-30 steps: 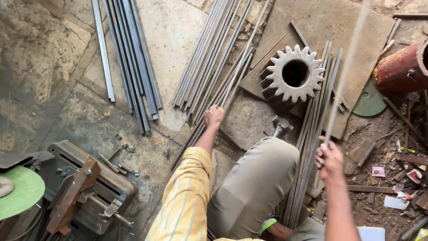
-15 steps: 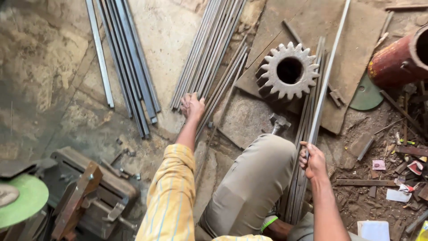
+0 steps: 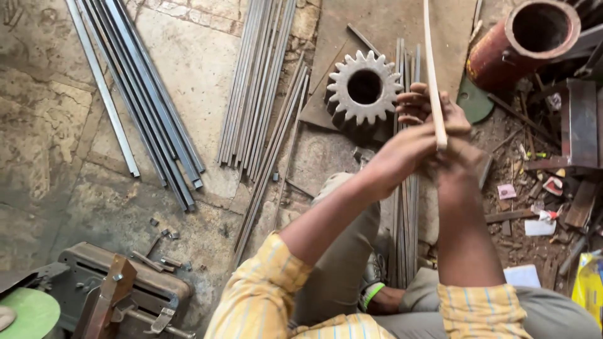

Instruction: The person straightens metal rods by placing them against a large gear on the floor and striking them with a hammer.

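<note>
cutoff saw (image 3: 94,301): bottom left corner with its green disc (image 3: 28,311), well apart from the hands, nothing touching it.
flat bars (image 3: 147,107): loose bundle on the stone floor, fanned out a bit.
thin rods (image 3: 260,81): second pile lying just left of the gear.
gear (image 3: 364,88): big toothed one lying flat on a plate, right behind the hands.
left hand (image 3: 411,147): wrapped closed around the rod, low on it.
rod (image 3: 433,75): held up off the floor, running up out of frame.
right hand (image 3: 443,116): fingers curled shut on the rod I think, partly hidden by the left.
tip: I'd keep both fists stacked close, so the long end whips less.
red pipe (image 3: 524,41): top right, well clear.
</note>
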